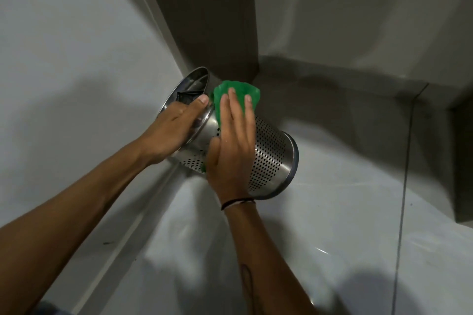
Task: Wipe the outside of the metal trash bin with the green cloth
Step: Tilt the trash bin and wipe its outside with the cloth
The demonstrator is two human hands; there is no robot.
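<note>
- Head view: metal trash bin (271, 153) tilted above the white floor (332, 238), near the wall corner.
- Left hand (174, 130) gripping the bin's rim, fingers curled around it.
- Right hand (233, 146) flat, fingers slightly spread, pressing the green cloth (238, 97) against the perforated side.
- Dark band (236, 203) on the right wrist.

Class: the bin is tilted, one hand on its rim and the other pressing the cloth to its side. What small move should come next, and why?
Probably slide the right hand and cloth down the bin toward its base: the perforated stretch there lies uncovered, and the left hand steadies the rim.
</note>
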